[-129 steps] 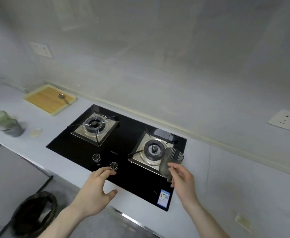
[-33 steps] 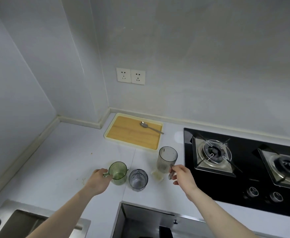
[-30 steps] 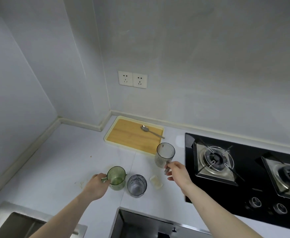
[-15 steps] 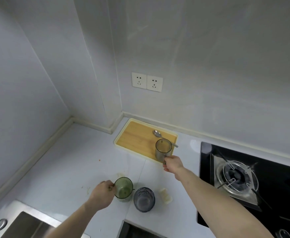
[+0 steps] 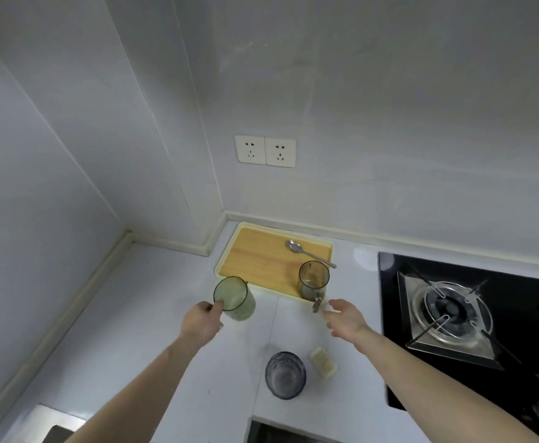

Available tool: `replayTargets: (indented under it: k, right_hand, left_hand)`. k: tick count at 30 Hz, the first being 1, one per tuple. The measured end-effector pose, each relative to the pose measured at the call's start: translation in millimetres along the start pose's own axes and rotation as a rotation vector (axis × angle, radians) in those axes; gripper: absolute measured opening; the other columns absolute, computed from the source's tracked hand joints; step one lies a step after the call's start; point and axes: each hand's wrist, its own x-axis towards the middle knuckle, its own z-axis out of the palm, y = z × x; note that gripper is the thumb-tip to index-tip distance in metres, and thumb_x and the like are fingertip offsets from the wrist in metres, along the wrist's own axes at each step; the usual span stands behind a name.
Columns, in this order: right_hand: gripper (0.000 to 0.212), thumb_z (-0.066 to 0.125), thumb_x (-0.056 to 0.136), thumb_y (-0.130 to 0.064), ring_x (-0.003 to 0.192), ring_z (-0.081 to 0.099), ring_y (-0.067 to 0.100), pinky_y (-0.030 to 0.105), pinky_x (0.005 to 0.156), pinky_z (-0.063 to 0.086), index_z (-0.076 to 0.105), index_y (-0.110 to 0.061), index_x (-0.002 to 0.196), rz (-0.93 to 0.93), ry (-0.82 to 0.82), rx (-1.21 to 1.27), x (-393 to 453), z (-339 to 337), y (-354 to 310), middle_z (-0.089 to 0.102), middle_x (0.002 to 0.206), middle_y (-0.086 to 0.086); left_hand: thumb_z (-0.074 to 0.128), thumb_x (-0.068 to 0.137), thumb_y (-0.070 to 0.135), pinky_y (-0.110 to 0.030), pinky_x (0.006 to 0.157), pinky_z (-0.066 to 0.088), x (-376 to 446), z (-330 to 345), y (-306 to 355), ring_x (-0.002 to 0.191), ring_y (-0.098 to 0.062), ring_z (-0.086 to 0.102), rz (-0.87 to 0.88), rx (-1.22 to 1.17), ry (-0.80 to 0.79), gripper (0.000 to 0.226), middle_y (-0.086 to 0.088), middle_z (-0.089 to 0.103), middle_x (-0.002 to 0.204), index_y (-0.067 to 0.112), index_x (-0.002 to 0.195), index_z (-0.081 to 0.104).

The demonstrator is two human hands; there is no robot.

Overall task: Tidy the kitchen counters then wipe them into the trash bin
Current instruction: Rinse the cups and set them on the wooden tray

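While the person's left hand point(image 5: 201, 321) grips the translucent green ribbed mug point(image 5: 234, 298) by its handle and holds it just off the near left corner of the pale-rimmed wooden tray point(image 5: 255, 260), the right hand point(image 5: 346, 319) hangs loose with fingers spread, holding nothing, just short of the smoky grey clear mug point(image 5: 313, 280) that stands on the tray's near right corner with its handle pointing back toward that hand. A metal spoon point(image 5: 306, 251) lies across the tray's far right part, its handle end reaching the rim behind the grey mug. Nearer to the person than the tray, a blue-grey ribbed glass tumbler point(image 5: 285, 379) sits on the white countertop point(image 5: 134, 330) with a small pale yellowish block point(image 5: 323, 362) just beside it; what that block is I cannot tell. The step looks to be gathering the cups onto the tray, so the green mug would best be carried over the rim and set flat on the open wood left of the grey one, clear of the spoon, upright, with the handle turned outward. The tumbler seems the free hand's next pick.
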Motion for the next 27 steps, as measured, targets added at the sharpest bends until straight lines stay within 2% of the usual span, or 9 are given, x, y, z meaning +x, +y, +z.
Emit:
replayTargets:
  k: [2,5,6,9,12,15,20,23,27]
  right_hand:
    - [0.055,0.063,0.093,-0.028,0.107,0.065,0.027,0.035,0.081,0.059,0.048,-0.017,0.145,-0.019,-0.008,-0.029,-4,-2,0,0.05,0.144,0.002]
    - [0.054,0.064,0.089,-0.03,0.117,0.063,0.028,0.039,0.097,0.055,0.051,-0.021,0.141,-0.051,-0.018,-0.058,-12,1,5,0.051,0.144,-0.001]
    - [0.055,0.065,0.087,-0.031,0.12,0.062,0.028,0.037,0.099,0.052,0.052,-0.022,0.14,-0.054,-0.037,-0.065,-18,2,8,0.051,0.145,-0.001]
    - [0.054,0.064,0.087,-0.031,0.117,0.063,0.025,0.03,0.092,0.049,0.051,-0.023,0.139,-0.056,-0.092,-0.111,-35,8,16,0.051,0.143,-0.004]
    - [0.051,0.063,0.091,-0.028,0.114,0.058,0.014,0.019,0.087,0.047,0.051,-0.024,0.14,-0.068,-0.117,-0.165,-53,11,21,0.051,0.139,-0.009]
    - [0.051,0.064,0.091,-0.029,0.114,0.058,0.01,0.011,0.07,0.049,0.051,-0.027,0.14,-0.06,-0.131,-0.136,-64,13,29,0.05,0.137,-0.012]
    - [0.045,0.064,0.091,-0.033,0.116,0.058,0.011,0.011,0.07,0.048,0.053,-0.03,0.134,-0.047,-0.105,-0.117,-76,17,37,0.051,0.136,-0.013]
    - [0.039,0.063,0.091,-0.035,0.108,0.063,0.011,0.012,0.065,0.047,0.054,-0.034,0.128,-0.051,-0.105,-0.115,-80,18,40,0.053,0.134,-0.014]
    - [0.039,0.061,0.091,-0.034,0.112,0.063,0.014,0.014,0.071,0.047,0.054,-0.034,0.129,-0.059,-0.129,-0.148,-81,23,42,0.054,0.136,-0.013]
  left_hand:
    - [0.053,0.093,0.054,-0.039,0.075,0.059,22,-2,20,0.064,-0.026,0.067,0.002,-0.055,-0.001,0.049,-0.004,0.071,0.065,0.008,0.082,0.065]
    - [0.054,0.094,0.051,-0.043,0.08,0.063,56,1,45,0.07,-0.028,0.072,-0.032,-0.15,-0.015,0.048,-0.01,0.069,0.072,0.006,0.087,0.065]
    - [0.054,0.095,0.048,-0.04,0.077,0.063,66,2,50,0.07,-0.027,0.072,-0.053,-0.186,-0.02,0.045,-0.012,0.069,0.073,0.004,0.091,0.065]
    - [0.056,0.096,0.041,-0.03,0.057,0.056,91,6,60,0.064,-0.024,0.065,-0.103,-0.264,-0.046,0.042,-0.014,0.064,0.071,0.001,0.102,0.065]
    - [0.056,0.098,0.041,-0.03,0.061,0.057,103,11,68,0.061,-0.023,0.062,-0.143,-0.296,-0.067,0.039,-0.012,0.061,0.069,0.003,0.096,0.062]
    - [0.054,0.099,0.043,-0.029,0.062,0.057,117,15,71,0.065,-0.02,0.063,-0.174,-0.332,-0.094,0.041,-0.011,0.063,0.084,0.004,0.105,0.061]
    - [0.052,0.101,0.036,-0.026,0.063,0.058,125,25,70,0.076,-0.016,0.064,-0.218,-0.36,-0.156,0.035,-0.008,0.063,0.111,0.008,0.121,0.059]
    - [0.052,0.1,0.015,-0.021,0.058,0.058,123,29,65,0.074,-0.013,0.062,-0.228,-0.357,-0.147,0.025,-0.008,0.059,0.114,0.005,0.122,0.058]
    - [0.047,0.097,0.004,-0.022,0.064,0.059,117,28,52,0.079,-0.014,0.062,-0.22,-0.321,-0.152,0.028,-0.01,0.064,0.109,0.001,0.122,0.06]
